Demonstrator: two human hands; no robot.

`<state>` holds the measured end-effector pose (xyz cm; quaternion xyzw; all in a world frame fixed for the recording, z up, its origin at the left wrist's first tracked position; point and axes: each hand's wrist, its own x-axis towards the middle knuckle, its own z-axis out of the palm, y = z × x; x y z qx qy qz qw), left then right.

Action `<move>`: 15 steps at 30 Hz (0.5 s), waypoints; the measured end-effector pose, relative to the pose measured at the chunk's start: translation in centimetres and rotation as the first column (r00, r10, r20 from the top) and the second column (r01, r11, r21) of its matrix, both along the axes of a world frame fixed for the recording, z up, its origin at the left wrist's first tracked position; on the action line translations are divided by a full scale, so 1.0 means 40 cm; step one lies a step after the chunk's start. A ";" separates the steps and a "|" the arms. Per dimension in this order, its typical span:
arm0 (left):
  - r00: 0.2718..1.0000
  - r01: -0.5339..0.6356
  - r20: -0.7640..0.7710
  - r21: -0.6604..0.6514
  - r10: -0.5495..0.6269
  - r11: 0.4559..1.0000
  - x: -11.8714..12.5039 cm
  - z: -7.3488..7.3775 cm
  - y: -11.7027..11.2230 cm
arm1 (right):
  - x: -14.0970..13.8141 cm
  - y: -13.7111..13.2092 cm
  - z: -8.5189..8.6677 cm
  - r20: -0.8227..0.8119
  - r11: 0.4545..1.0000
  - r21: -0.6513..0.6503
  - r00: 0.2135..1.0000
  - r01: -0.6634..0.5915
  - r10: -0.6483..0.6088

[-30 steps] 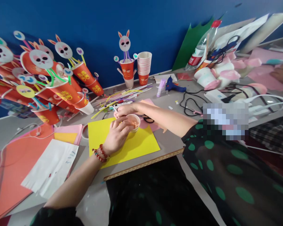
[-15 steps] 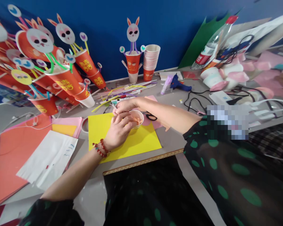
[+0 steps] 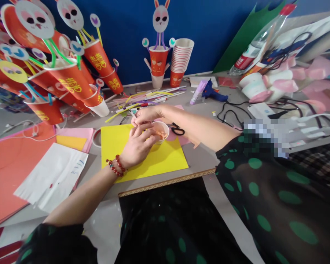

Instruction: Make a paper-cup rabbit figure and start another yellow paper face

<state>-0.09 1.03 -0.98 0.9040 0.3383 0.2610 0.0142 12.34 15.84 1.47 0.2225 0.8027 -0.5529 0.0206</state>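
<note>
Both hands meet over the left rim of a small white paper cup [image 3: 164,131] with orange paper scraps in it. My left hand [image 3: 136,146], red bead bracelet at the wrist, curls its fingers against the cup's left side; what they grip is hidden. My right hand [image 3: 145,114] reaches across from the right, its fingers closed on a thin white stick [image 3: 132,113] that pokes out at the left. Under the left hand lies a yellow sheet [image 3: 165,161]. Black-handled scissors [image 3: 178,129] rest just right of the cup.
Red paper cups with rabbit faces [image 3: 71,86] crowd the back left. Behind the hands are a cup stack [image 3: 180,62], loose sticks [image 3: 154,96], a glue stick [image 3: 198,91] and a blue glue gun [image 3: 214,92]. Black cables [image 3: 231,114] lie right; a tape roll [image 3: 96,138] sits left.
The view has tilted down a little, so the background items sit higher in the picture. Both hands stay in about the same place by the cup.
</note>
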 end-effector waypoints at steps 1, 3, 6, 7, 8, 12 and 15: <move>1.000 0.000 0.002 -0.004 0.000 1.000 0.000 0.000 0.000 | 0.000 0.002 -0.002 -0.004 1.000 -0.010 1.000 -0.006 0.006; 1.000 -0.001 0.003 -0.010 0.001 1.000 -0.001 0.000 -0.001 | 0.002 0.007 -0.004 -0.012 1.000 -0.028 1.000 -0.013 0.012; 1.000 -0.002 -0.003 -0.007 0.002 1.000 -0.001 -0.001 -0.003 | 0.016 0.013 -0.001 -0.033 0.999 -0.037 0.999 -0.001 0.000; 1.000 -0.002 -0.006 -0.007 0.002 1.000 -0.001 -0.001 -0.003 | 0.022 0.015 0.000 -0.044 0.999 -0.036 0.999 0.006 -0.007; 1.000 -0.002 -0.006 -0.005 0.002 1.000 -0.001 -0.002 -0.003 | 0.030 0.017 0.001 -0.058 0.999 -0.035 0.998 0.013 -0.015; 1.000 0.002 0.002 -0.004 -0.002 1.000 -0.001 -0.005 -0.003 | 0.064 0.018 -0.003 -0.119 0.997 -0.042 0.991 0.059 -0.063; 1.000 -0.002 -0.004 -0.005 0.002 1.000 -0.002 -0.006 -0.003 | 0.095 0.012 -0.016 -0.177 0.991 -0.068 0.977 0.112 -0.122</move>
